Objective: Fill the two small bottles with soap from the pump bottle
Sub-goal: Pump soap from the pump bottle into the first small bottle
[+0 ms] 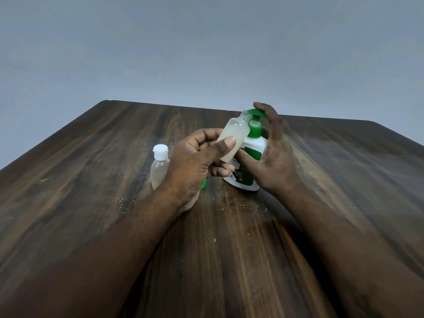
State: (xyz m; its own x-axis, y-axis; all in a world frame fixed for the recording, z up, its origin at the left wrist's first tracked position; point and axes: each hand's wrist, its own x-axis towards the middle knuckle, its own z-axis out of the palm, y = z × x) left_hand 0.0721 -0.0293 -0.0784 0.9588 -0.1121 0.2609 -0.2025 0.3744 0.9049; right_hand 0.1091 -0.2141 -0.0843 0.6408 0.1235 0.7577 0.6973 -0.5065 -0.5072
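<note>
The left hand (197,161) holds the open small bottle (234,136) off the surface (229,249). Its fingers (211,133) and thumb are clamped round the lower body, and the bottle tilts toward one o'clock so that its bare neck sits right under the spout of the pump bottle (251,157). The right hand (277,157) wraps that pump bottle from its three o'clock side, with a fingertip on the green pump head (258,113) and the thumb across the label, touching the small bottle's base. Cloudy soap appears to fill most of the held bottle, so overfilling is the near risk: another full stroke could send soap over the neck and onto the fingers. The neck is narrow and angled, so a slight drift of the left hand would put the stream on the outside. A hard push could also rock the pump bottle. The capped small bottle (159,168) stands at nine o'clock, apparently already filled. Something green, perhaps a cap (203,183), peeks from under the left hand.
</note>
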